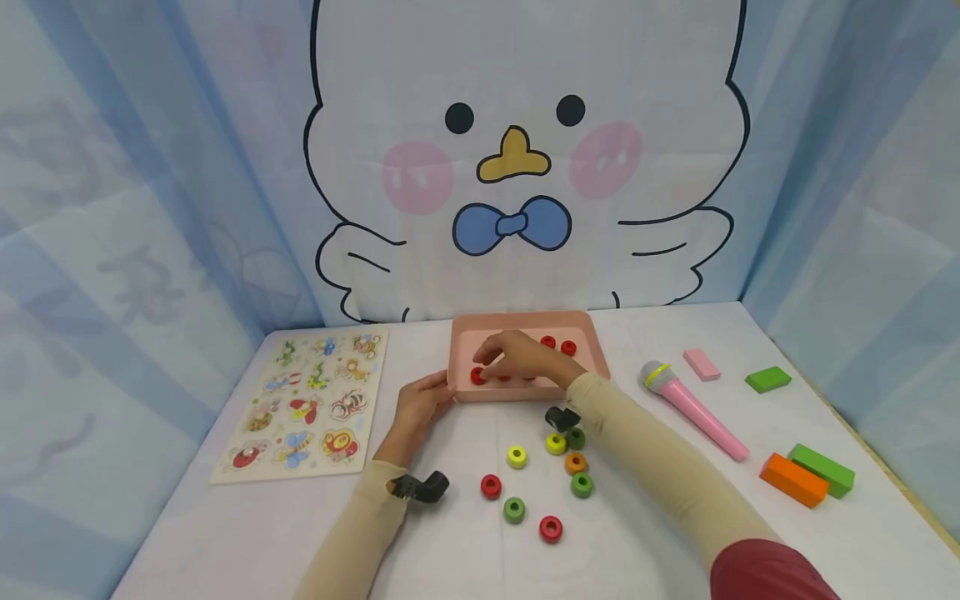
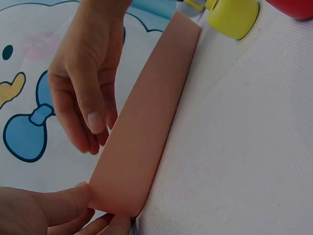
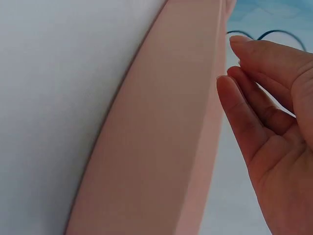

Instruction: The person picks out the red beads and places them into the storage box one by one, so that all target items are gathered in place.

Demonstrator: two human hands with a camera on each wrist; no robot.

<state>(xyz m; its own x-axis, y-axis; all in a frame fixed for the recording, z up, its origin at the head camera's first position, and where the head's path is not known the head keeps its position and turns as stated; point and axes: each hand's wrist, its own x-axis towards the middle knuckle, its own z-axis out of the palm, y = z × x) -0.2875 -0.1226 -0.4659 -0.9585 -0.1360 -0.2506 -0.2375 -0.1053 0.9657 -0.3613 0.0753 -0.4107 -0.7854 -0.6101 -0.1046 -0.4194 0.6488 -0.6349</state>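
My right hand (image 1: pixel 501 358) hovers over the pink tray (image 1: pixel 525 321) with relaxed fingers and holds nothing; the right wrist view shows its bare palm and fingers (image 3: pixel 244 103) beside the tray's wall (image 3: pixel 161 147). Red rings lie in the tray, one (image 1: pixel 477 376) just below my fingertips and two more (image 1: pixel 558 344) at the back. My left hand (image 1: pixel 435 392) grips the tray's near left corner, with the thumb (image 2: pixel 63 203) against the wall (image 2: pixel 146 122). In the left wrist view the right hand (image 2: pixel 90 139) hangs above the tray.
Several loose rings lie in front of the tray: yellow (image 1: pixel 517 456), green (image 1: pixel 514 509), orange (image 1: pixel 576 463), red (image 1: pixel 551 528). An insect puzzle board (image 1: pixel 307 404) lies left. A toy microphone (image 1: pixel 693 408) and pink (image 1: pixel 701 364), green (image 1: pixel 768 379) and orange (image 1: pixel 795 480) blocks lie right.
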